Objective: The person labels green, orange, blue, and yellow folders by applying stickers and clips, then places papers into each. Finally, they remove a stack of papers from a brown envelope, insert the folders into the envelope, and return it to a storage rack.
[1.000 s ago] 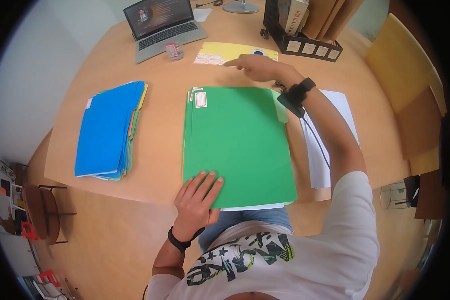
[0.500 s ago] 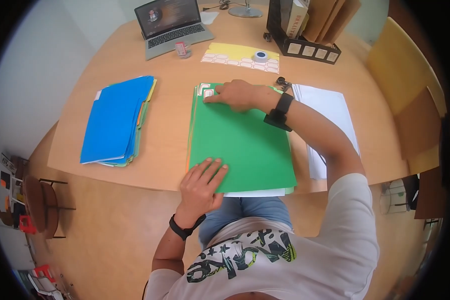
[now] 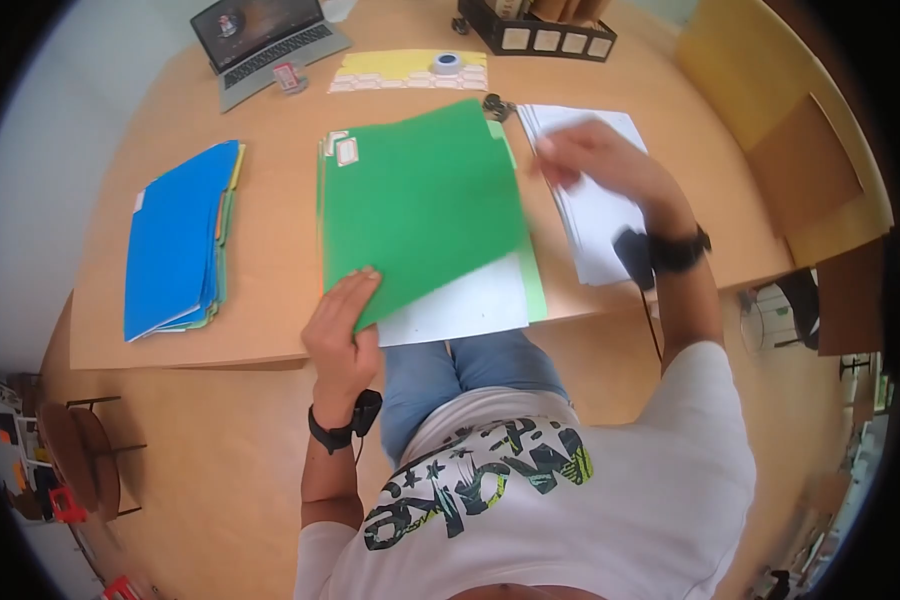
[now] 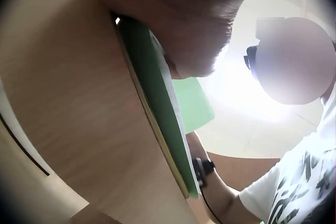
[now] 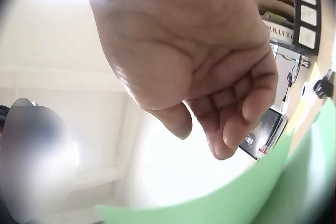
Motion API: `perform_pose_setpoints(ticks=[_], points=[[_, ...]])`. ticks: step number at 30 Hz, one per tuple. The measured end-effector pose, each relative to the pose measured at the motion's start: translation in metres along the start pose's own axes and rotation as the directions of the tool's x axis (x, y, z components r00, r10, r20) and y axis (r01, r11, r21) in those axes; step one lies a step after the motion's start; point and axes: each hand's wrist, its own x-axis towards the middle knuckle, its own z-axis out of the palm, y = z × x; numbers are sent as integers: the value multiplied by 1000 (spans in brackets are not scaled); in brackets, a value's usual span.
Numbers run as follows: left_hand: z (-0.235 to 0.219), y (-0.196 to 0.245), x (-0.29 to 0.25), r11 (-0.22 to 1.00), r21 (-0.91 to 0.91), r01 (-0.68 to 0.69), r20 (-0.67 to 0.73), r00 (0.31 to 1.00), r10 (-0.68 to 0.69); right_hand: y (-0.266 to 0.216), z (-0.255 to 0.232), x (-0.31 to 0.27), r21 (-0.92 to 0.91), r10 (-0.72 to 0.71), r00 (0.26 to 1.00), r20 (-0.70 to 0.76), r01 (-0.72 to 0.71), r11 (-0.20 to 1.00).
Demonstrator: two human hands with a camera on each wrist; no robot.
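Note:
The green folder (image 3: 420,205) lies in front of the person, its top cover skewed and raised at the lower right, baring white paper (image 3: 460,305) beneath. The left hand (image 3: 338,335) rests with its fingers on the cover's lower left edge. In the left wrist view that hand (image 4: 173,16) hides part of the folder's edge (image 4: 157,103). Off the folder's right side, the right hand (image 3: 605,165) hangs in the air over white sheets (image 3: 605,235), blurred. Its fingers (image 5: 226,119) bend loosely around nothing in the right wrist view, above a pale green sheet (image 5: 210,205).
Blue folders (image 3: 180,235) are stacked at the left. Behind stand a laptop (image 3: 270,60) and a small red-and-white item (image 3: 288,77). A yellow sheet with labels (image 3: 370,72) carries a round roll (image 3: 447,63). Black clips (image 3: 497,106) and a black organiser (image 3: 540,38) are farther right.
The right hand has left the folder's upper left labels and moved right. The green cover has turned and lifted at its lower right, exposing white paper. The left hand stays at the lower left.

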Motion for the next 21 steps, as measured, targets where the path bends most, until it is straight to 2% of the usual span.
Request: perform_pose_setpoints(ticks=[1,3,4,5,7,9,12,15,18,21], points=[[0,-1,1,999,-32,2,-19,1000,-2,0,7,-27,0,99,995,20,-99,995],[-1,3,0,998,-59,10,-21,1000,-11,14,31,-74,60,150,981,125,-158,986],[-1,3,-1,998,-63,14,-25,1000,-15,22,45,-90,43,248,948,201,-261,964],[-1,5,-3,998,-64,19,-28,999,-21,31,68,-104,-49,216,969,121,-212,976],[-1,7,-7,997,-79,22,-36,999,-25,34,107,-121,-34,206,977,-61,-208,977],[0,8,-12,997,-78,18,-47,999,-21,36,132,-130,-51,189,938,-291,-213,976],[1,8,-18,998,-65,5,-53,999,-9,32,148,-134,-130,135,885,-446,-214,968],[0,7,-25,998,-67,7,-52,999,-11,36,159,-130,-216,105,864,-492,-238,947],[0,7,-29,999,-49,-14,-67,998,11,41,163,-128,-233,147,862,-485,-289,929],[-1,10,-32,998,-18,-65,-34,997,65,48,168,-131,-171,168,886,-432,-263,950]])
